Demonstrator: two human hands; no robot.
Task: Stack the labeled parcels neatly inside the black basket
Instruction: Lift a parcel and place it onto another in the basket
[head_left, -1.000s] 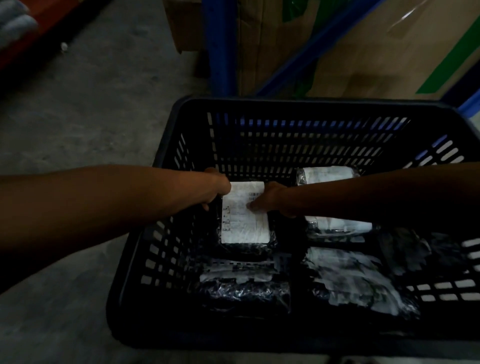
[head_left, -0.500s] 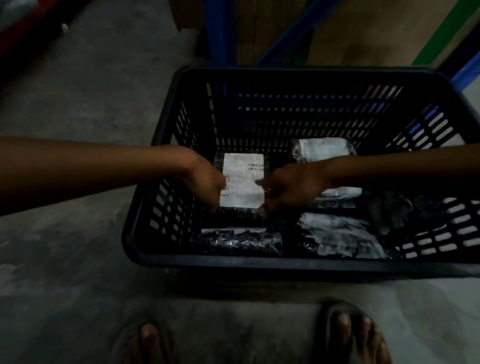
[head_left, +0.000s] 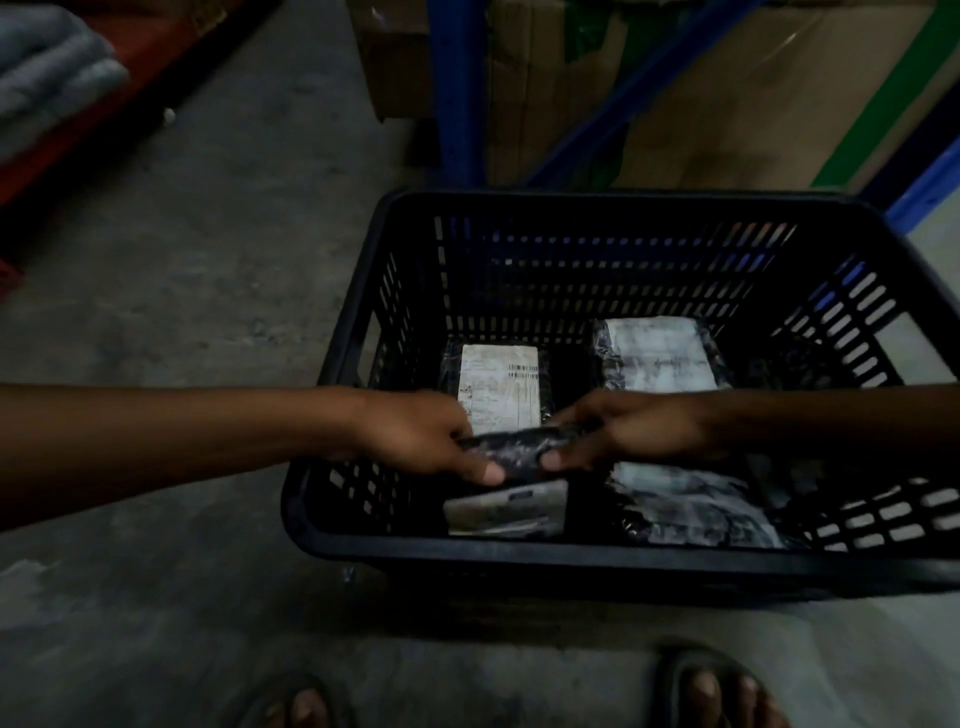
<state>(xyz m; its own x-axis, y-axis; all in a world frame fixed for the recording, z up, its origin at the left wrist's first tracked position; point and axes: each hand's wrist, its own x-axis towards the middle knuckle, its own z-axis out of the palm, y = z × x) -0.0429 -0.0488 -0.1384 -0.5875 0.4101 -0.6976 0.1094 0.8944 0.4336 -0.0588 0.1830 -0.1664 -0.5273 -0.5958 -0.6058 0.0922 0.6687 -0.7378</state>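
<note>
The black slotted basket (head_left: 519, 558) stands on the floor in front of me. Inside it, my left hand (head_left: 421, 441) and my right hand (head_left: 623, 428) grip the two ends of one black-wrapped parcel (head_left: 514, 449), tilted on edge, with its white label (head_left: 506, 509) facing down and toward me. A labeled parcel (head_left: 498, 387) lies flat at the back left. Another (head_left: 657, 353) lies at the back right. A wrinkled one (head_left: 691, 506) lies at the front right, partly hidden by my right arm.
Blue rack posts (head_left: 454, 88) and cardboard boxes (head_left: 737, 93) stand right behind the basket. Grey folded cloth (head_left: 47, 73) sits on a red shelf at the upper left. My sandalled feet (head_left: 711, 691) are just below the basket on the concrete floor (head_left: 208, 260).
Both hands left the back-left parcel, came toward me and took hold of the front-left parcel, lifting and tipping it on edge. The view shifted a little.
</note>
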